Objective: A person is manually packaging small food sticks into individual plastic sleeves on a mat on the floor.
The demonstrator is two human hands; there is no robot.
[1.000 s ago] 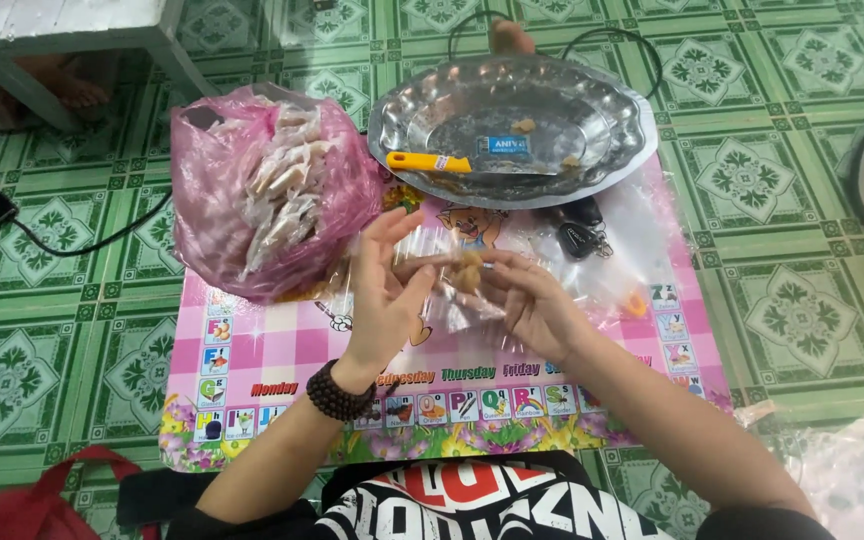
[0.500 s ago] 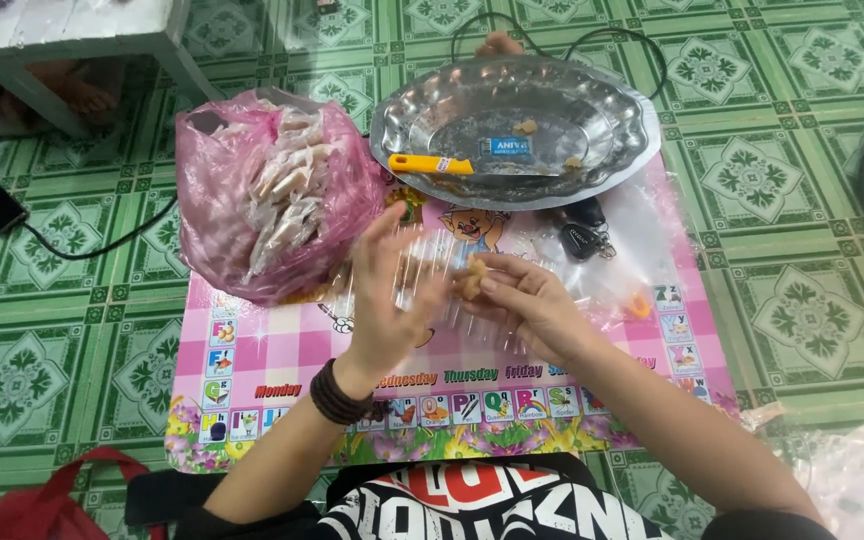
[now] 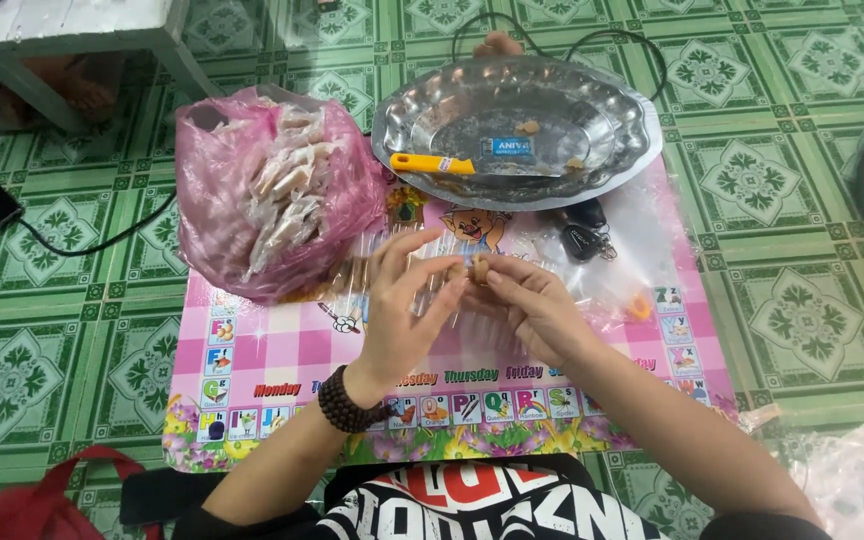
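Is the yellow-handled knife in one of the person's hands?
No, the yellow-handled knife lies in the metal tray, while both hands work a small brown piece lower down over the pink mat.

Shiny dented metal tray [image 3: 612, 95], thin glossy pink plastic bag [image 3: 212, 200], clear crinkly wrapper [image 3: 407, 280], glossy printed mat [image 3: 252, 360]
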